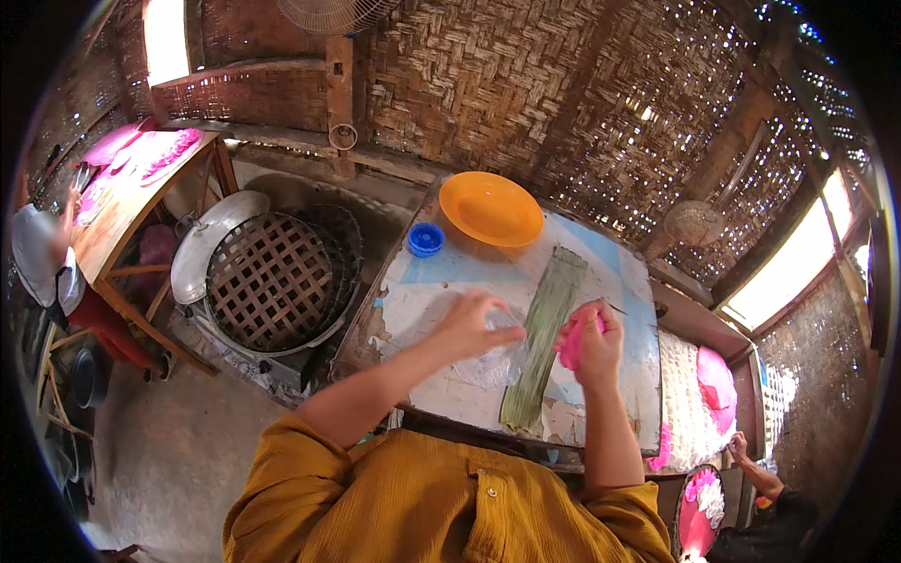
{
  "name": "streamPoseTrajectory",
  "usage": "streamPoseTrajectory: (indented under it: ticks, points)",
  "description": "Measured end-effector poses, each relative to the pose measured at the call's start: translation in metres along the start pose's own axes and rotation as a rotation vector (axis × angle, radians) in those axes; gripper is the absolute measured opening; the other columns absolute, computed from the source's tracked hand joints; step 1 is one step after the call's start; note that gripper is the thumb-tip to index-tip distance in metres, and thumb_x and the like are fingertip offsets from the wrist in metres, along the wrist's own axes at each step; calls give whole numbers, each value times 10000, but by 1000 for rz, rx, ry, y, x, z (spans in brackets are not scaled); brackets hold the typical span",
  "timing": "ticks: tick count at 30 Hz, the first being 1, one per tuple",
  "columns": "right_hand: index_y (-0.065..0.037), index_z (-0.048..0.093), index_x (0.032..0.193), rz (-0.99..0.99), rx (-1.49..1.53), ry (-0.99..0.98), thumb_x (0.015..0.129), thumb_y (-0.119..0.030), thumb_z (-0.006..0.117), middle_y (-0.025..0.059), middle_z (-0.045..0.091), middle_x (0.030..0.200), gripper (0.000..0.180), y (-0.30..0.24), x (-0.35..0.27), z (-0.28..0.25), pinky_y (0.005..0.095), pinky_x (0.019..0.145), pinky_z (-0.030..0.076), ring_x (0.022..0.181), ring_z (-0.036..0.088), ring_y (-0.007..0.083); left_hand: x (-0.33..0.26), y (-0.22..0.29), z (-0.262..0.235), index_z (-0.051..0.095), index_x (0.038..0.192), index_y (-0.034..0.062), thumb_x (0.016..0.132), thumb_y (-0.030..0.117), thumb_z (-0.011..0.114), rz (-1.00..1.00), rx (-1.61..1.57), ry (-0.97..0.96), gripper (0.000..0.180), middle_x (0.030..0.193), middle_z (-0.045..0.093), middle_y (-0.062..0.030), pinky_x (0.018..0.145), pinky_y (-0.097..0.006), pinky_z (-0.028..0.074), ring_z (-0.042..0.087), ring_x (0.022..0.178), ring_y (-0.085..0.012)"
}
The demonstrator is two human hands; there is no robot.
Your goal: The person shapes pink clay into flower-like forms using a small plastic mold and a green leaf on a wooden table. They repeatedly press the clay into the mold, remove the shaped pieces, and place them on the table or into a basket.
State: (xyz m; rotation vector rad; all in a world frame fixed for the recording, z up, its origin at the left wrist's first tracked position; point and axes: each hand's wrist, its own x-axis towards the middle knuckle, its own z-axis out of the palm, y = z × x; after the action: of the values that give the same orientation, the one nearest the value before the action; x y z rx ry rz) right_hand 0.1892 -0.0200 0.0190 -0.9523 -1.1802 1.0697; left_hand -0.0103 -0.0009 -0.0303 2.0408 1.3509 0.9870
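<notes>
My right hand (596,349) is closed around a soft pink lump of dough (572,351), just right of a long green leaf strip (544,338) on the table. My left hand (477,326) is left of the leaf, fingers apart and slightly blurred, with nothing seen in it. Beneath and beside that hand lies a crumpled clear plastic sheet (483,368), reaching the leaf's left edge. Toward the far side are an orange basin (491,208) and some small blue cups (425,238).
The worn table (619,413) has peeling edges. Left of it stand a round lattice tray (269,280) and a metal lid (211,244). A person is beside a wooden table (117,230) holding pink material. At right, another person's hand (740,447) is near white and pink material (690,403).
</notes>
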Motion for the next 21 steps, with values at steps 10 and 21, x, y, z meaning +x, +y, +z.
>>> streamPoseTrajectory:
  ticks: [10,21]
  points:
    - [11,594,752,272,-1253,137,769,-594,588,164,587,577,605,32,18,-43,381,477,491,433,580,292,27,-46,-7,574,855,86,734,265,702,-28,107,-199,250,915,579,-91,811,-378,431,537,933,-275]
    - [9,625,707,400,-1309,-100,752,-426,641,132,616,575,438,41,29,-32,358,535,503,484,612,260,190,-117,-93,642,1017,36,799,400,589,-512,334,171,428,1085,607,-201,820,-394,487,591,1014,-327]
